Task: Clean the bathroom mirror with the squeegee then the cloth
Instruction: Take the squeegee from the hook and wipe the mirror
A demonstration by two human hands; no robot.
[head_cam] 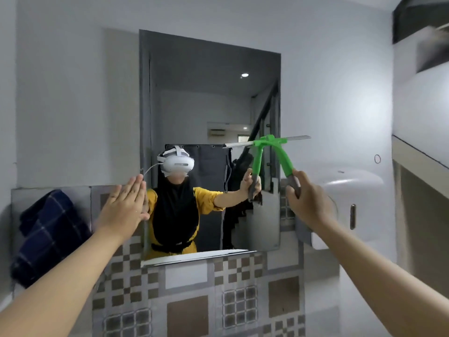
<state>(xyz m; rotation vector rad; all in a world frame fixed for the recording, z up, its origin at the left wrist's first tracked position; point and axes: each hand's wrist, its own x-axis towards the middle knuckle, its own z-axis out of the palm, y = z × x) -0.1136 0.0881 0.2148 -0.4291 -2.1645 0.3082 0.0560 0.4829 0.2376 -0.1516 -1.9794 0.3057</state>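
Note:
A rectangular mirror (209,76) hangs on the grey wall ahead. My right hand (309,203) is shut on the grey grip of a green squeegee (283,156). Its metal blade lies flat against the mirror's right edge at mid height, sticking out past the frame. My left hand (126,205) is flat and open, fingers together, pressed on the mirror's left edge low down. A dark blue checked cloth (48,234) hangs on the wall left of the mirror. The mirror reflects a person in a yellow top wearing a white headset.
A white wall dispenser (347,190) sits just right of the mirror, behind my right hand. Patterned brown and grey tiles (218,300) cover the wall below. A ledge and dark opening (418,161) run along the right side.

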